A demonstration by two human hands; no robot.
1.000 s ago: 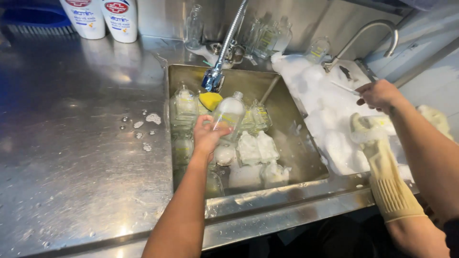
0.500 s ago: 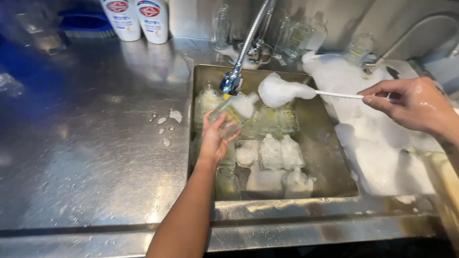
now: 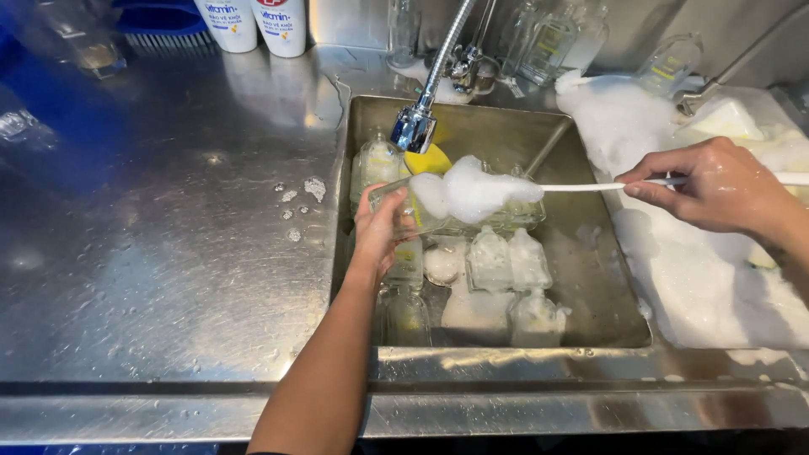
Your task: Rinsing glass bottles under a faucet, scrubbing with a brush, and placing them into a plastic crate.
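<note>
My left hand [image 3: 381, 232] grips a clear glass bottle [image 3: 404, 206], held on its side over the steel sink [image 3: 581, 270]. My right hand [image 3: 716, 185] holds the thin white handle of a bottle brush [image 3: 581, 186]. The brush's foamy white head [image 3: 472, 192] sits just right of the bottle's mouth; whether it touches is unclear. Both are under the flexible metal faucet [image 3: 417, 126]. Several soapy glass bottles [image 3: 506, 261] lie on the sink floor below. A yellow sponge [image 3: 428, 158] shows behind the faucet head.
A wet steel counter [image 3: 168, 253] spreads to the left, with two white plastic bottles [image 3: 253, 21] at its back. More glass bottles [image 3: 548, 42] stand behind the sink. A basin full of white foam [image 3: 699, 270] lies to the right.
The view has shifted left. My right hand has brought the foamy brush leftward, from above the sink's middle to the bottle in my left hand. The left hand has tipped the bottle onto its side.
</note>
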